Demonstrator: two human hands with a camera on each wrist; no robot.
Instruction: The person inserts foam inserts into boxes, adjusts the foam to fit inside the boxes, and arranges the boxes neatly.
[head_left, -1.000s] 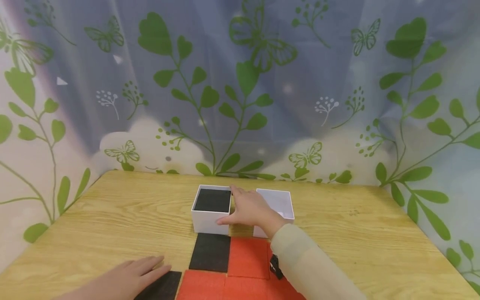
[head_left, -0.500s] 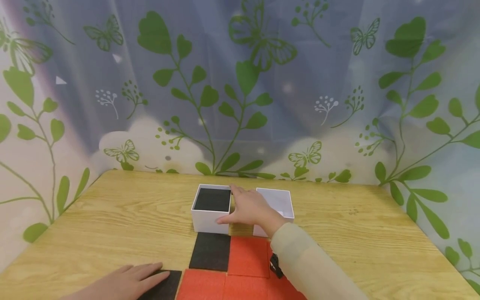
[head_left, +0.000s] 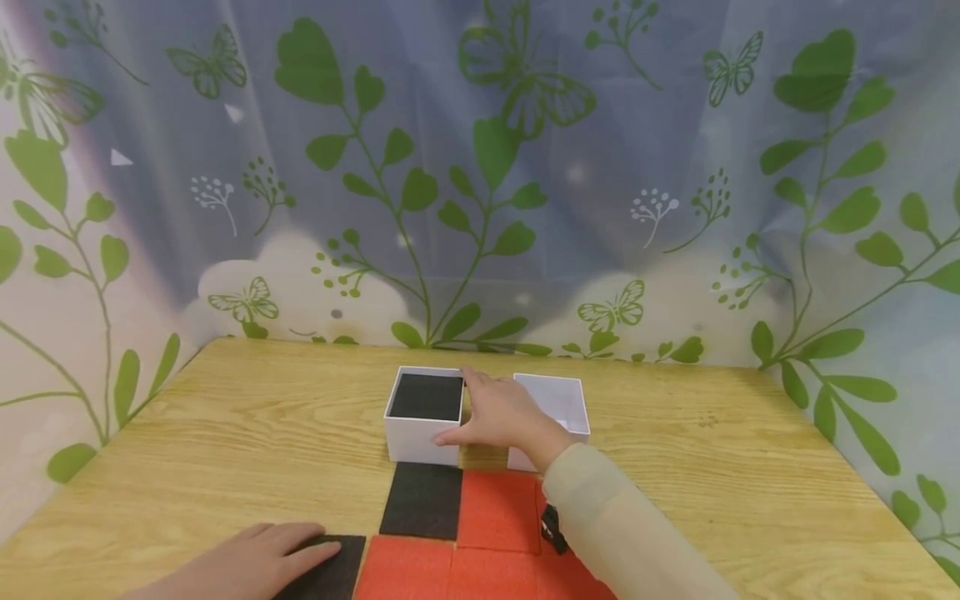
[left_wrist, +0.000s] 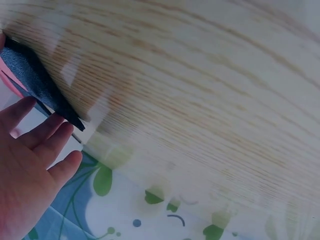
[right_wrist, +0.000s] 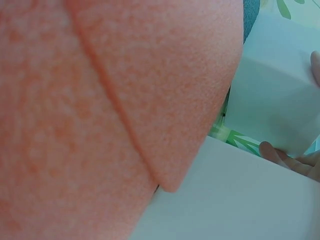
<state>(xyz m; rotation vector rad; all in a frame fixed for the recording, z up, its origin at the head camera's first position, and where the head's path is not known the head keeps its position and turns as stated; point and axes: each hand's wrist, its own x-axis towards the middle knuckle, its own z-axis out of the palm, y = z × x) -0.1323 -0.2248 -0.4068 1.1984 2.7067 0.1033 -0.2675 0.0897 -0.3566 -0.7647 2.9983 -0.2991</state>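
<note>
Behind everything hangs a leaf-and-butterfly curtain (head_left: 637, 175), with the wooden table (head_left: 247, 433) in front of it. Near the table's far side, the filled box (head_left: 422, 442) holds dark material (head_left: 427, 396) below its rim; the second box (head_left: 555, 396) sits to its right, partly behind the wrist. The right hand (head_left: 502, 414) is much the nearer to the filled box, which lies just left of its palm: the thumb is at the front wall, the fingers at the far right corner — a grip across the right side. The box looks nearly square, so no long axis stands out. Closer in, red squares (head_left: 498, 512) adjoin the middle black square (head_left: 422, 500), just in front of that box. The left hand (head_left: 251, 558), fingers loose, rests at the near black square (head_left: 333, 571) — well apart from both boxes. Smallest is a black object (head_left: 552, 529) beside the sleeve (head_left: 630, 525).
</note>
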